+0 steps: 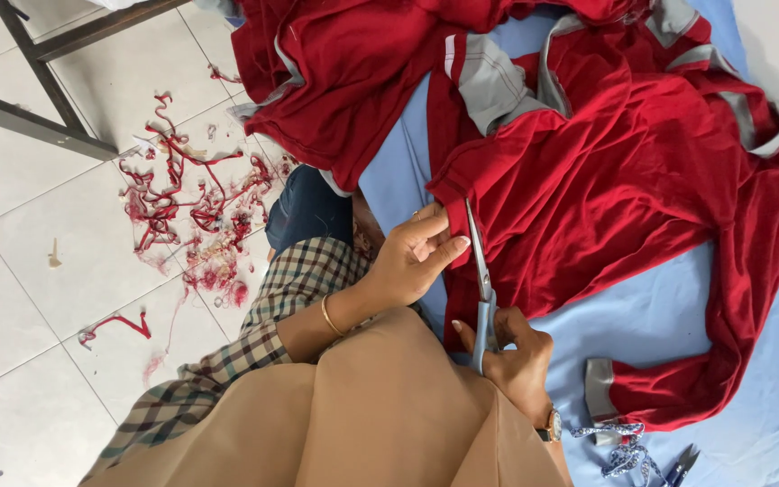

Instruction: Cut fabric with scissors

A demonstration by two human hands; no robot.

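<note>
On blue cloth (678, 316), scissors (480, 271) pointing away, upright axis, right hand (516, 361) apparently gripping

Packages: none in view.
Labels: none to be seen on the cloth or anything else.
Signs: none.
Screens: none.

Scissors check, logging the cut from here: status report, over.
Right hand shut on scissors, blades at the red garment edge. Left hand pinches that edge beside the blades. Red fabric scraps on the floor tiles, clear of the cut.
</note>
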